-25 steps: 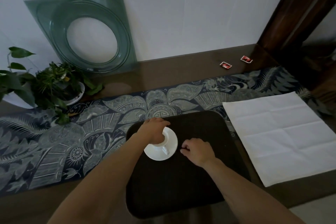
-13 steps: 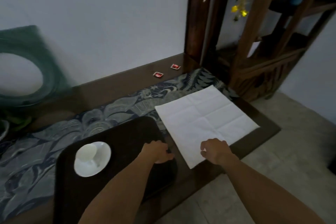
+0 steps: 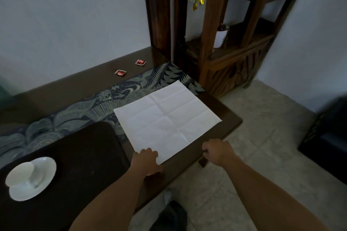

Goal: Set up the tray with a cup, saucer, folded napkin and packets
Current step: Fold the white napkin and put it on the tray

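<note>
- Head view: left hand (image 3: 146, 159) palm down on the near corner of the white napkin (image 3: 167, 120), fingers spread flat, nothing gripped.
- Right hand (image 3: 217, 153) at the worktop (image 3: 231, 118) edge just right of that corner, fingers curled under; hold on anything cannot be told.
- Napkin unfolded, flat, stretching away from both hands.
- Left of the left hand, dark tray (image 3: 84, 155) bearing saucer (image 3: 45, 180) with cup (image 3: 20, 173) on it.
- Two red packets (image 3: 120, 72), well beyond the napkin, near the wall.
</note>
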`<state>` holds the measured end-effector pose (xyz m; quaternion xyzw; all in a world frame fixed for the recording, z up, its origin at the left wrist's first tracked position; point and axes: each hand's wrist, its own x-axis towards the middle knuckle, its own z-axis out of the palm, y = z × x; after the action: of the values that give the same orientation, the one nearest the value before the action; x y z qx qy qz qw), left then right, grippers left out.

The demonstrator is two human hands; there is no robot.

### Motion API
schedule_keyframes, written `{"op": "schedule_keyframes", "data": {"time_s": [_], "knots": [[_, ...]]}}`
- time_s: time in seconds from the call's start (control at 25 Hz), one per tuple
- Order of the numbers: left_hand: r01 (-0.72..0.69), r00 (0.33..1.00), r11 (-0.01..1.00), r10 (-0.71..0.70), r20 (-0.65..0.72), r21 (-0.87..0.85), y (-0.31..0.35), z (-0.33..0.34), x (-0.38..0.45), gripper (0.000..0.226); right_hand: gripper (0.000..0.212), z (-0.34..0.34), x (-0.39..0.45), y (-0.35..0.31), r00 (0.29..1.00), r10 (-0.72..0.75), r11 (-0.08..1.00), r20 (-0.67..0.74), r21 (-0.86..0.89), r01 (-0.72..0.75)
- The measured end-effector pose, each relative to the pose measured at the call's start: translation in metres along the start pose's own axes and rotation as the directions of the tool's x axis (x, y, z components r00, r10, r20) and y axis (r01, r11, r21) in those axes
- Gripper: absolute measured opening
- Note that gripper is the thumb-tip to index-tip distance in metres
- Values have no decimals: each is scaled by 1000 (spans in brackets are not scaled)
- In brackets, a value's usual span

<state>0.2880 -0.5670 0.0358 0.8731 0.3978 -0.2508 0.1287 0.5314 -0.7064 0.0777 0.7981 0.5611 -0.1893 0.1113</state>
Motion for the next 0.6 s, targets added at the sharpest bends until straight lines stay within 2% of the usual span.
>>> {"op": "schedule_keyframes", "data": {"time_s": [0.12,0.36,0.52,0.6], "knots": [[33,992,994,-45,-115,-105,-3,18,9,59,34,0,29,11,1000,-26,999,-12,-26,25],[25,979,979,-65,-191,-202,-6,38,17,44,36,5,95,31,992,-122,990,-25,-71,120],[-26,975,986,-10,-221,-163,-10,44,16,45,38,5,129,60,978,-197,966,-69,-185,182],[-68,965,993,40,-260,-98,-10,43,13,47,40,7,139,80,958,-283,935,-36,-235,267]]}}
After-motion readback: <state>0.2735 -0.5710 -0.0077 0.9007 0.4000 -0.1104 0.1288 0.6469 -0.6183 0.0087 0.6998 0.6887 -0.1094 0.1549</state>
